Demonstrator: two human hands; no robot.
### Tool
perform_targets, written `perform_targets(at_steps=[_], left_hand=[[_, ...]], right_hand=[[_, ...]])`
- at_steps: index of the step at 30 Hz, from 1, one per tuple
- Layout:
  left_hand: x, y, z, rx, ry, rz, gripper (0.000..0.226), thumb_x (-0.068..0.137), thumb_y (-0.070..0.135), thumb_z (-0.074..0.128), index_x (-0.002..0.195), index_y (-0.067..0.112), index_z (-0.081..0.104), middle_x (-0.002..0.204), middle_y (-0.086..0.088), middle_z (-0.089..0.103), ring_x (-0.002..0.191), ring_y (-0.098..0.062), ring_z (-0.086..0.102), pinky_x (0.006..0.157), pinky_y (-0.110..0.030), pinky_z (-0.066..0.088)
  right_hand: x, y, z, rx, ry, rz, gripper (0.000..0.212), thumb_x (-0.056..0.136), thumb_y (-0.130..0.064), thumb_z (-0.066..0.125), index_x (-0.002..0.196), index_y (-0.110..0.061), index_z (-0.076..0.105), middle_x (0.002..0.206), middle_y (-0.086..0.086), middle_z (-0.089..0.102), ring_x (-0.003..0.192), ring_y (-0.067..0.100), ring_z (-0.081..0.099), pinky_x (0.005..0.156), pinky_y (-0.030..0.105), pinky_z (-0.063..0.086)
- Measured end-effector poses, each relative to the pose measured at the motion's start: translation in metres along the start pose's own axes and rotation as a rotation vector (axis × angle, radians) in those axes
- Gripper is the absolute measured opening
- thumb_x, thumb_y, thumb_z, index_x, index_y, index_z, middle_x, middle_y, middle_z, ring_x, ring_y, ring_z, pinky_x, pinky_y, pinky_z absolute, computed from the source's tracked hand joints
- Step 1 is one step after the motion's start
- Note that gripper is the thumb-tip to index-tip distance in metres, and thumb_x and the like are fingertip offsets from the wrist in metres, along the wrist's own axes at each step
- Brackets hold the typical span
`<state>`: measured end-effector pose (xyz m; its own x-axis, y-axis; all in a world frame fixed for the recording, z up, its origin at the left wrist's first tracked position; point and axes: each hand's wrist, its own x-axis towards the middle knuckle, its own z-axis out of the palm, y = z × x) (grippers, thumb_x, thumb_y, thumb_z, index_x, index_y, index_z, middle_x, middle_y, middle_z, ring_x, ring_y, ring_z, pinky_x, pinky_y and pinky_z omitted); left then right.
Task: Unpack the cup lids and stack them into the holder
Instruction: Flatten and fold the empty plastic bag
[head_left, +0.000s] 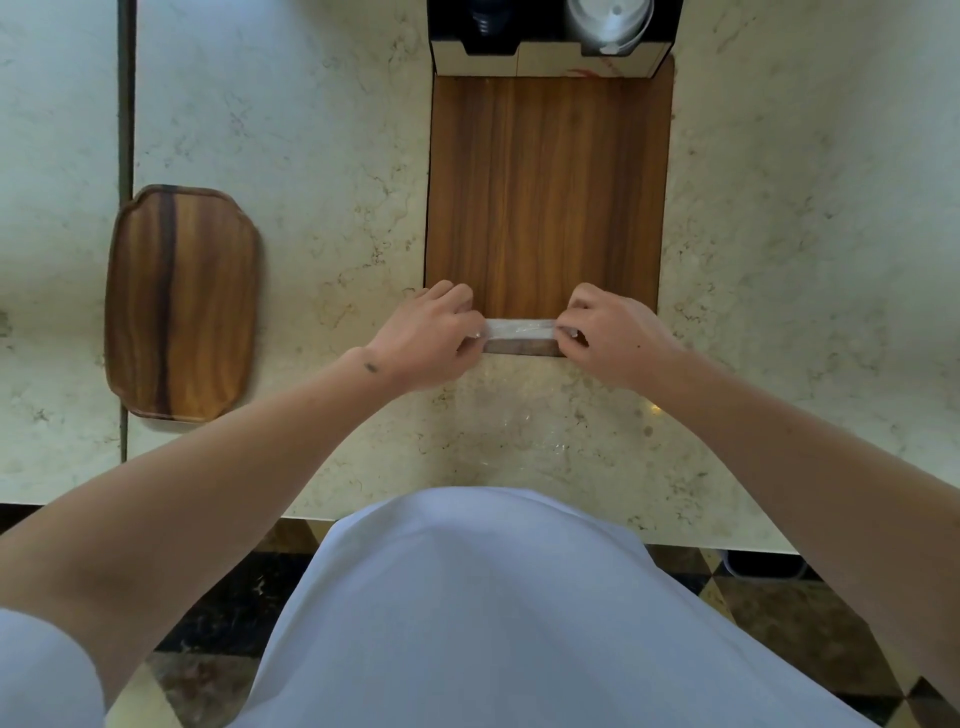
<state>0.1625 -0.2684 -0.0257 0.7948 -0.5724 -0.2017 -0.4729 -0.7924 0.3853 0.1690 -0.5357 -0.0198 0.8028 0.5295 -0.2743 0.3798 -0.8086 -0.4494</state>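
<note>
A folded strip of clear plastic wrapping (519, 328) is stretched between my two hands at the near edge of the wooden board (545, 192). My left hand (426, 338) pinches its left end and my right hand (613, 338) pinches its right end. More clear film (519, 436) seems to lie on the counter below my hands. The black holder (550, 36) stands at the far end of the board. Clear cup lids (608, 23) sit stacked in its right compartment; dark lids (485, 21) show in its left compartment.
A wooden tray (182, 301) lies empty on the marble counter (322, 156) to the left. A dark seam (124, 104) runs down the counter's left side. The counter's front edge is just before my body, with tiled floor below.
</note>
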Motion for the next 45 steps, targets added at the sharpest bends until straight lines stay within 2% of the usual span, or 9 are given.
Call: perform_targets(at_steps=[4, 9, 16, 24, 31, 34, 37, 39, 45], left_hand=[[0.007, 0.002, -0.004, -0.050, -0.035, -0.076, 0.013, 0.097, 0.023, 0.065, 0.096, 0.013, 0.073, 0.102, -0.005, 0.059, 0.096, -0.025, 0.053, 0.072, -0.039, 0.051], [0.016, 0.002, -0.006, -0.114, -0.124, -0.165, 0.034, 0.097, 0.022, 0.063, 0.131, 0.015, 0.059, 0.122, -0.003, 0.063, 0.111, -0.022, 0.053, 0.086, -0.035, 0.049], [0.008, 0.001, -0.008, -0.043, -0.115, -0.047, 0.010, 0.097, 0.013, 0.057, 0.095, 0.016, 0.066, 0.090, -0.001, 0.053, 0.086, -0.021, 0.049, 0.065, -0.034, 0.045], [-0.018, 0.006, 0.001, -0.006, -0.036, 0.034, 0.020, 0.098, 0.014, 0.060, 0.112, 0.007, 0.072, 0.092, -0.010, 0.062, 0.085, -0.028, 0.054, 0.064, -0.044, 0.052], [-0.027, 0.005, 0.000, -0.072, 0.010, -0.065, 0.022, 0.101, 0.024, 0.062, 0.110, 0.013, 0.078, 0.089, -0.009, 0.058, 0.082, -0.027, 0.053, 0.063, -0.044, 0.051], [-0.017, 0.007, -0.001, -0.113, -0.008, -0.156, 0.015, 0.096, 0.020, 0.068, 0.105, 0.012, 0.077, 0.100, -0.008, 0.061, 0.093, -0.027, 0.054, 0.073, -0.046, 0.053], [-0.008, 0.008, -0.001, -0.115, -0.062, -0.205, 0.032, 0.095, 0.019, 0.067, 0.126, 0.014, 0.065, 0.120, -0.005, 0.062, 0.109, -0.026, 0.051, 0.089, -0.041, 0.051], [-0.004, 0.008, 0.001, -0.116, -0.108, -0.225, 0.036, 0.096, 0.020, 0.066, 0.131, 0.015, 0.061, 0.119, -0.003, 0.063, 0.109, -0.024, 0.049, 0.089, -0.040, 0.050], [-0.007, 0.013, 0.000, -0.088, -0.146, -0.238, 0.012, 0.095, 0.015, 0.063, 0.107, 0.018, 0.065, 0.104, -0.002, 0.056, 0.098, -0.021, 0.044, 0.081, -0.039, 0.049]], right_hand=[[0.004, 0.005, 0.003, 0.053, -0.004, 0.058, 0.010, 0.095, -0.024, 0.069, 0.094, -0.015, 0.074, 0.106, 0.000, 0.056, 0.077, 0.010, 0.053, 0.067, 0.026, 0.049], [0.009, 0.009, 0.008, 0.071, -0.046, 0.107, 0.019, 0.095, -0.023, 0.068, 0.111, -0.017, 0.061, 0.098, -0.006, 0.055, 0.078, 0.013, 0.059, 0.066, 0.026, 0.047], [0.003, 0.001, 0.007, -0.017, -0.057, 0.043, 0.009, 0.090, -0.012, 0.063, 0.083, -0.015, 0.059, 0.084, -0.002, 0.052, 0.068, 0.014, 0.049, 0.054, 0.026, 0.042], [-0.011, -0.017, 0.020, -0.069, -0.100, 0.032, 0.005, 0.096, -0.003, 0.055, 0.094, -0.007, 0.057, 0.086, 0.007, 0.055, 0.063, 0.018, 0.048, 0.055, 0.026, 0.037], [-0.016, -0.017, 0.016, 0.045, -0.077, 0.040, 0.018, 0.099, -0.020, 0.054, 0.097, -0.008, 0.067, 0.090, 0.005, 0.061, 0.072, 0.020, 0.058, 0.069, 0.037, 0.054], [-0.015, -0.015, 0.017, 0.073, -0.066, 0.093, 0.019, 0.102, -0.020, 0.053, 0.105, -0.010, 0.068, 0.098, 0.003, 0.063, 0.079, 0.019, 0.060, 0.074, 0.037, 0.054], [-0.013, -0.014, 0.019, 0.076, -0.026, 0.145, 0.012, 0.097, -0.021, 0.060, 0.103, -0.012, 0.067, 0.099, 0.000, 0.057, 0.079, 0.014, 0.051, 0.068, 0.028, 0.045], [-0.012, -0.013, 0.020, 0.083, -0.019, 0.175, 0.009, 0.095, -0.022, 0.062, 0.100, -0.014, 0.064, 0.099, -0.001, 0.054, 0.081, 0.013, 0.050, 0.068, 0.027, 0.042], [-0.012, -0.016, 0.025, 0.095, -0.034, 0.195, 0.009, 0.096, -0.022, 0.062, 0.100, -0.015, 0.066, 0.094, -0.003, 0.055, 0.083, 0.013, 0.052, 0.070, 0.029, 0.047]])
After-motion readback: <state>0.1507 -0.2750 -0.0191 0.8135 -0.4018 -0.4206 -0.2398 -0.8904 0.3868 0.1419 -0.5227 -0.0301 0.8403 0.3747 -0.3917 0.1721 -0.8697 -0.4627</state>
